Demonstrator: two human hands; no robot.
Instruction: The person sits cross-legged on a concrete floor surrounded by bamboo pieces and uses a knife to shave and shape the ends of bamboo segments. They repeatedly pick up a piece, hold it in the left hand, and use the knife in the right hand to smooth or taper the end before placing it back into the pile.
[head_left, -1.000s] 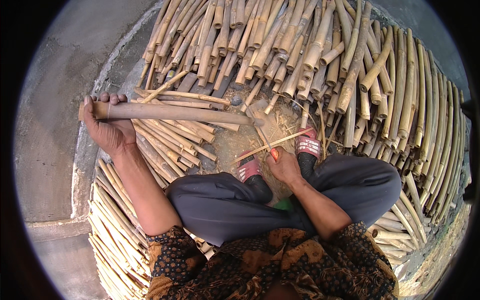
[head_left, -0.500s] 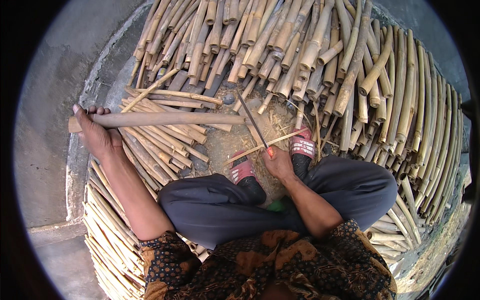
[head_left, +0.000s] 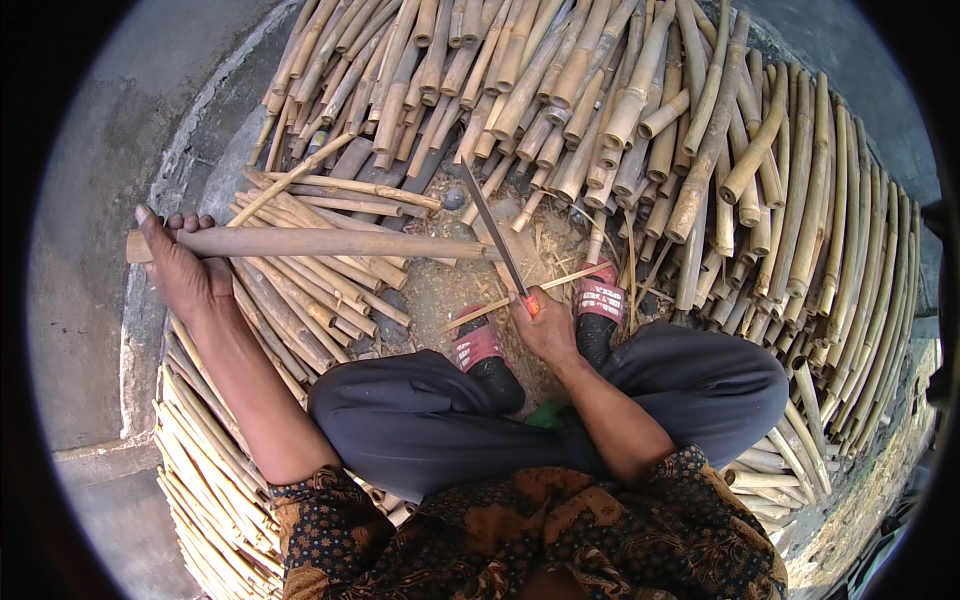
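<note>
My left hand (head_left: 190, 272) is wrapped round the near-left end of a bamboo pole (head_left: 340, 242), which lies almost level across the view. In my right hand (head_left: 548, 332) is the red handle of a long-bladed knife (head_left: 497, 232). Its dark blade slants up and to the left, crossing by the far end of the pole; whether the edge touches it I cannot tell. Behind that end lies a flat, pale wooden piece (head_left: 527, 262). A thin bamboo strip (head_left: 574, 278) runs slantwise beside my right hand, between my feet.
Stacked bamboo poles (head_left: 560, 80) fill the far side and curve round to the right. A looser pile of cut bamboo (head_left: 290, 290) lies by my left arm, with more lengths (head_left: 215, 480) nearer. Red-strapped sandals (head_left: 478, 345) are on my feet. A concrete wall (head_left: 100, 200) rises at left.
The knife and my right hand have shifted a little to the left, bringing the blade across the pole's end. The pole stays in my left hand. The whole view has moved slightly.
</note>
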